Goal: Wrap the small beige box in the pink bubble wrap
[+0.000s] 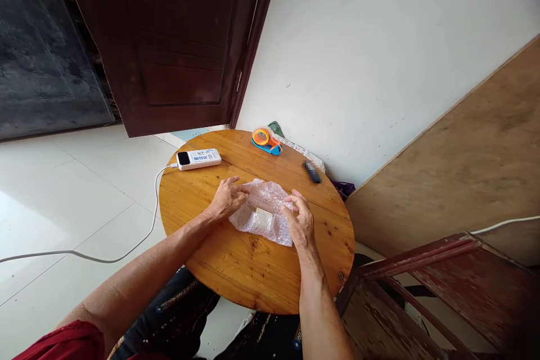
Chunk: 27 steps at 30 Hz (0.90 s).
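A sheet of bubble wrap (270,191) lies crumpled on the round wooden table (253,287). Near its front, a small flat, pale rectangular item (264,220) is partly covered by the clear film; its kind I cannot make out. My left hand (229,198) is at the left edge of the wrap, fingers bent and apart, fingertips touching or just above the plastic. At the right edge is my right hand (301,219), thumb and fingers spread, close against the wrap. Neither hand visibly grips anything.
A white power bank (199,159) with a plugged-in cable (155,197) sits at the table's left. Toward the back stands an orange and blue tape dispenser (266,139); a blurred dark object (312,171) lies right of it. A worn wooden chair (422,287) stands at right.
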Each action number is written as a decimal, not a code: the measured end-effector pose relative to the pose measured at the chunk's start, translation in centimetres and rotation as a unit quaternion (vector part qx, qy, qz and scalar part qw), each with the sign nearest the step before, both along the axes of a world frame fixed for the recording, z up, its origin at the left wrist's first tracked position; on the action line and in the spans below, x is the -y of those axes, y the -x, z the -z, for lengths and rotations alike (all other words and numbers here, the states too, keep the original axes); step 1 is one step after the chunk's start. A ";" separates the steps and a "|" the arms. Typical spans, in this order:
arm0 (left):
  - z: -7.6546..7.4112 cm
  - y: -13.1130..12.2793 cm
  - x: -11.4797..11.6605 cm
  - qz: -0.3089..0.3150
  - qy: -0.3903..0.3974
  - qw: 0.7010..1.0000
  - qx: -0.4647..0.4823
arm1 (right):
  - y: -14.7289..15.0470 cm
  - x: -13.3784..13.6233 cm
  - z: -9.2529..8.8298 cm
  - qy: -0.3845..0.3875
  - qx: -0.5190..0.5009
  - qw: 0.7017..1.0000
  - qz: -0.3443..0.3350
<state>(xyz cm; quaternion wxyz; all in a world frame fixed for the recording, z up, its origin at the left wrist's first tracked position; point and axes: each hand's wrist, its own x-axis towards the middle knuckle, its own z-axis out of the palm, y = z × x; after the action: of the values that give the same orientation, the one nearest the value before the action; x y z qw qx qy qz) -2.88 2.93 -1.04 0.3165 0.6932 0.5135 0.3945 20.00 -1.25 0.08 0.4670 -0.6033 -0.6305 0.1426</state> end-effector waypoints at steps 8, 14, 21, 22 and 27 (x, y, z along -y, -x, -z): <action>0.7 0.0 -0.7 0.003 0.015 1.000 0.013 | -0.6 -1.4 1.4 0.087 -0.081 0.993 -0.026; 0.3 0.1 -0.9 -0.026 0.042 0.997 0.054 | -1.4 -1.5 2.2 0.060 -0.062 0.994 0.062; -1.3 0.7 1.0 0.007 -0.082 0.997 0.000 | -0.3 0.9 -2.4 0.055 -0.011 0.998 -0.040; -1.8 0.7 1.4 0.032 -0.086 0.996 -0.003 | 0.1 1.5 -3.2 0.075 0.005 0.995 -0.065; -4.2 1.0 3.2 0.151 -0.074 0.985 -0.040 | 1.3 5.7 -5.5 0.152 0.041 0.971 -0.182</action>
<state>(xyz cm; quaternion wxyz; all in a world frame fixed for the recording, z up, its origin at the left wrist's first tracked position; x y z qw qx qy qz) -3.93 -0.24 3.12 0.2996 0.7993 0.3847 0.3511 18.71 -6.98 5.54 0.3098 -0.5476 -0.7191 0.2950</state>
